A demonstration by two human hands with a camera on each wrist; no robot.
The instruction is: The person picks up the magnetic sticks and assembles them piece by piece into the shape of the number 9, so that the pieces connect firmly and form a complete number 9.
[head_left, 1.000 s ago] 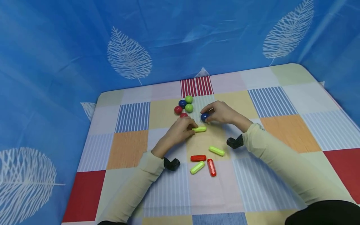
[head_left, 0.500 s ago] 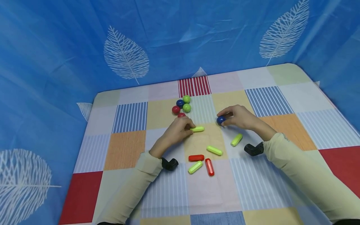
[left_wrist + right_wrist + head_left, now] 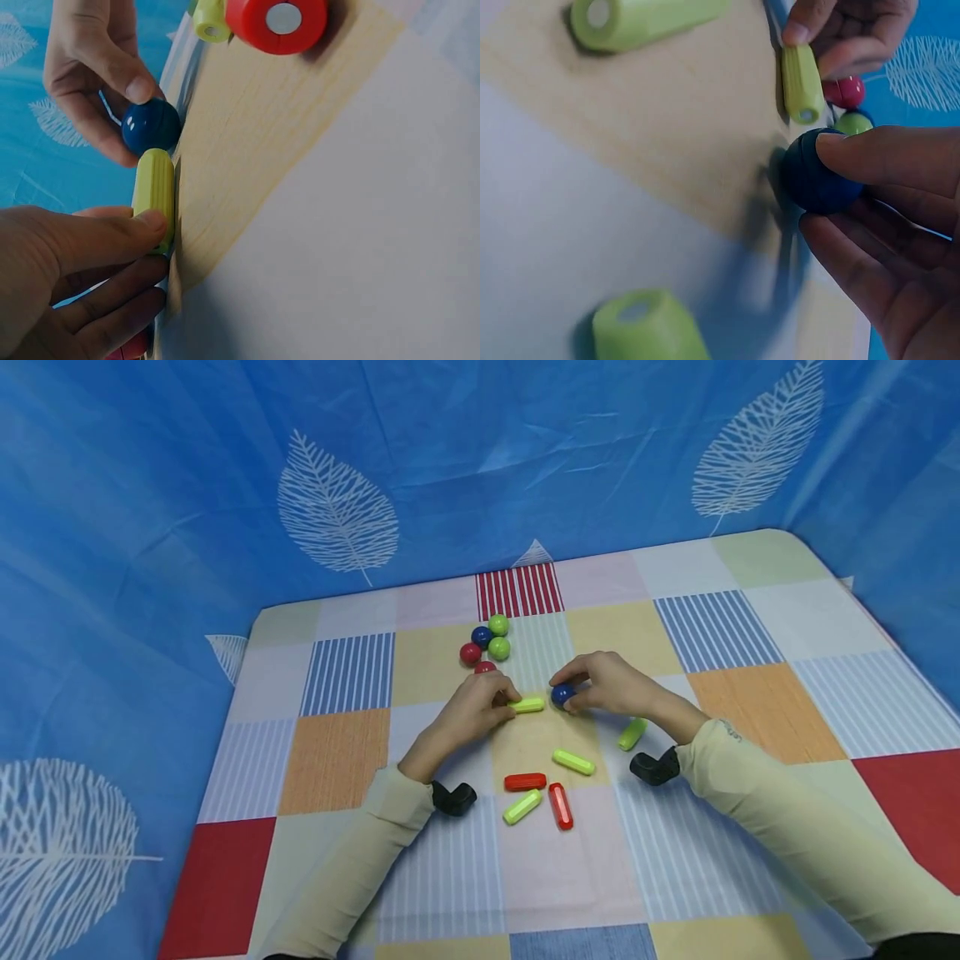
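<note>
Pinching a smooth, glossy dark-blue ball (image 3: 562, 696) between thumb and fingers of the right hand (image 3: 611, 683), near the middle of the table. Gripping a ridged yellow-green rod (image 3: 529, 704) by its left end, between thumb and fingers of the left hand (image 3: 471, 706), with its free end toward the ball. Leaving a narrow gap between rod and ball in the head view, and a gap between the hands too; impossible to tell about contact between ball and cloth. Counting six rods in all, four yellow-green and two red, each short, straight and many-sided, with round silvery discs (image 3: 283, 19) in some ends. Finding, loose and nearer the person, a crosswise red rod (image 3: 525, 782), a lengthwise red rod (image 3: 561, 807) just beside it, a slanting yellow-green rod (image 3: 522, 807), another yellow-green rod (image 3: 573, 762), and one more yellow-green rod (image 3: 632, 733) near the right wrist. Counting six shiny balls, including the held one: two green, two red, two blue. Seeing the other five bunched beyond the left hand: a far green ball (image 3: 498, 625), a nearer green ball (image 3: 498, 648), a second blue ball (image 3: 482, 637), a left-hand-side red ball (image 3: 470, 653) and a partly hidden red ball (image 3: 484, 667). Set on a patchwork-print tablecloth (image 3: 570, 877) of plain and striped squares, and backed by a creased blue sheet (image 3: 510, 460) with white leaf prints
</note>
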